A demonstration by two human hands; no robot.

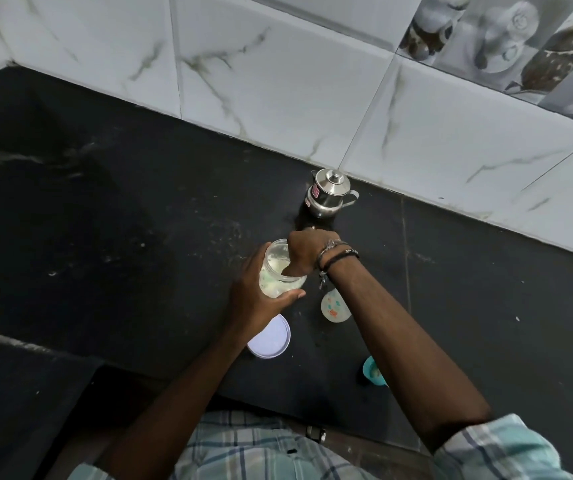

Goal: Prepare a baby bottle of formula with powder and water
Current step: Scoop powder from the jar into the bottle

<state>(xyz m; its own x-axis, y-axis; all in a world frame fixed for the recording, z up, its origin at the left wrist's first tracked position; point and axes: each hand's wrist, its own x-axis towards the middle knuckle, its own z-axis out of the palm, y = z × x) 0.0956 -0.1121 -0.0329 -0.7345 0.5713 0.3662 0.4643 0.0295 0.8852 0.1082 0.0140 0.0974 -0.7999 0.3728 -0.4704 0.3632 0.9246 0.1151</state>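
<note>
My left hand [255, 294] grips a clear open jar [278, 271] holding pale powder, tilted a little above the black counter. My right hand [307, 249] reaches into the jar's mouth with its fingers inside; whatever they hold is hidden. The baby bottle [335, 306], clear with small printed figures and open at the top, stands on the counter just right of the jar, partly under my right wrist. The jar's white lid [271, 339] lies flat nearer to me. The bottle's teal cap with teat [373, 370] rests by my right forearm.
A small steel kettle with a lid and spout [330, 194] stands against the tiled wall behind the jar. The black counter [122, 220] stretches left, dusted with faint specks. Its front edge runs close to my body.
</note>
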